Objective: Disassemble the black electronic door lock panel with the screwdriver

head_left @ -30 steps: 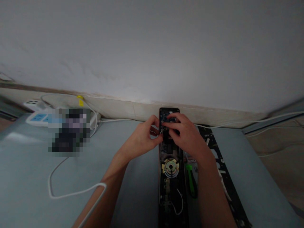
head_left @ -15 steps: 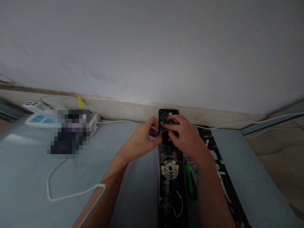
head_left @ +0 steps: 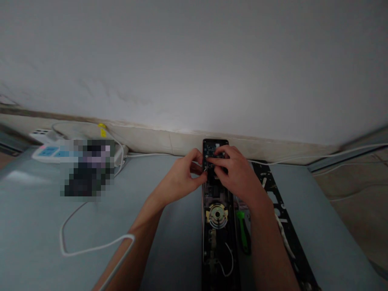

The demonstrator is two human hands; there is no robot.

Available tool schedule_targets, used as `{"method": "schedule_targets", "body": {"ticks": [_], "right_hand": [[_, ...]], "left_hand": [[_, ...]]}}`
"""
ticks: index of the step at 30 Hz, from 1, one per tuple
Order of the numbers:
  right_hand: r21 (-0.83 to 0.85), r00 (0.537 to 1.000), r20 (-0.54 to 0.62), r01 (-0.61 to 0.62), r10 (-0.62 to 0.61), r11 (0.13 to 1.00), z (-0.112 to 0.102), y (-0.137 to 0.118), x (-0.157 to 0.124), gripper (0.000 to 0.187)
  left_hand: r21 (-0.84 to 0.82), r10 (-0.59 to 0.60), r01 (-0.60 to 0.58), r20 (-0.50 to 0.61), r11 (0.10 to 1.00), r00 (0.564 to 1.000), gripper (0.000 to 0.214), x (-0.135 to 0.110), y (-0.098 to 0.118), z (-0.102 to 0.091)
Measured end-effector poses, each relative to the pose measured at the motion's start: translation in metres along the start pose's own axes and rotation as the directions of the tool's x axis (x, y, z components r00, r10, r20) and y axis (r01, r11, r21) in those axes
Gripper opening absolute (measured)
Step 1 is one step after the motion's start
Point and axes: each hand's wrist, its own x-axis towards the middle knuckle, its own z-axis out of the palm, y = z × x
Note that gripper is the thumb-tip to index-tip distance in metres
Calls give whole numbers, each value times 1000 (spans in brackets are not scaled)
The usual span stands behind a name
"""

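A long, narrow black housing [head_left: 214, 264], like an opened electronic door lock, lies lengthwise before me with its inside facing up. A dark circuit board [head_left: 210, 146] fills its far end. My left hand [head_left: 189, 171] is at the housing's left edge, thumb and forefinger closed at the board's side around something small and pale that I cannot make out. From the right, my right hand [head_left: 235, 169] rests on the board with fingers apart, forefinger stretched towards the left fingertips. Nearer me in the housing are a round metal piece [head_left: 217, 215] and a loose white wire [head_left: 233, 262].
A green-and-black screwdriver [head_left: 242, 232] lies right of the housing, partly behind my right forearm. Further right is a long black plate [head_left: 287, 226] with cutouts. At left are a white power strip [head_left: 45, 152], a blurred-out object [head_left: 87, 173] and a white cable [head_left: 91, 249]. A wall [head_left: 194, 72] rises behind.
Very little differs. My right fingers have shifted slightly on the circuit board; my left hand and the housing stay in place.
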Motion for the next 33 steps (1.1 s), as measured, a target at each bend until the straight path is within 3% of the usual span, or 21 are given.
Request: {"method": "schedule_targets", "body": {"ticks": [4, 8, 27, 33], "right_hand": [[-4, 999, -36, 12, -12, 1000, 3, 2, 2, 26], [33, 998, -45, -50, 52, 998, 8, -1, 6, 21], [30, 966, -77, -244, 245, 969, 10, -11, 12, 12], [24, 967, -82, -240, 241, 971, 10, -9, 11, 12]], "left_hand": [[-10, 4, -4, -8, 1000, 1000, 23, 0, -1, 0], [1, -4, 4, -11, 1000, 1000, 22, -1, -1, 1], [-17, -1, 0, -21, 1000, 1000, 21, -1, 2, 2], [-10, -8, 8, -18, 1000, 1000, 22, 0, 2, 1]]}}
